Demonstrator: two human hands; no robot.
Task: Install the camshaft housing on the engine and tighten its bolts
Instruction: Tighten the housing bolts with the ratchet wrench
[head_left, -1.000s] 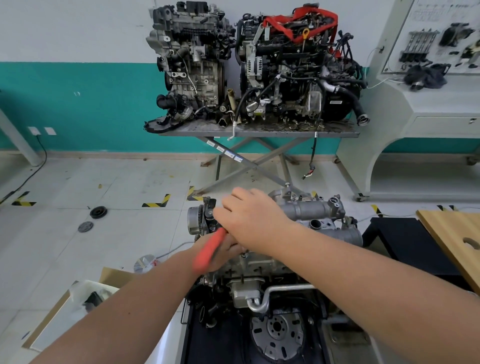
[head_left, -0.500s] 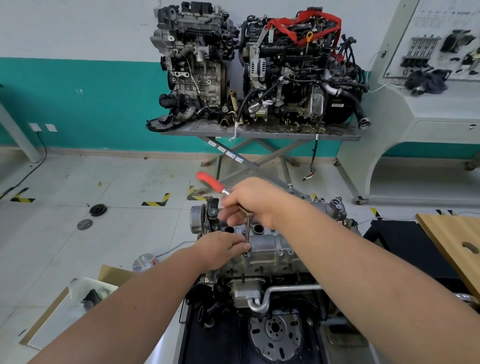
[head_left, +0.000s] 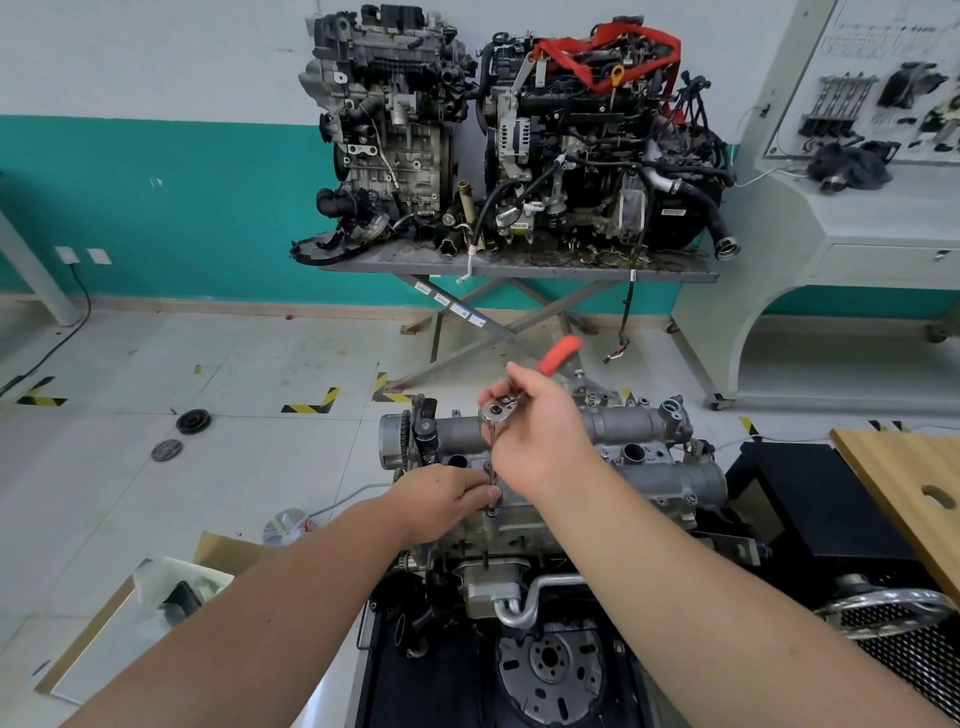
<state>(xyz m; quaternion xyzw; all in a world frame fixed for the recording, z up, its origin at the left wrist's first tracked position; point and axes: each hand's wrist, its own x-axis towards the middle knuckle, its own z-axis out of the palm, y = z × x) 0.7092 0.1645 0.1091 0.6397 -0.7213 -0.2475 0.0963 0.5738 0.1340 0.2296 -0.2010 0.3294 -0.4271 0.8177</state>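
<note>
No words or numbers can be read here. The table legs have small white and blue stickers, but the print on them is too tiny to make out. The black engine has a white label low on its right side, and it is too blurry to read. The white board on the right has lines of small writing at the top, also too small to read.

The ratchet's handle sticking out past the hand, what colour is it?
Red-orange, seen in the head view: the ratchet handle juts beyond the right hand.
</note>
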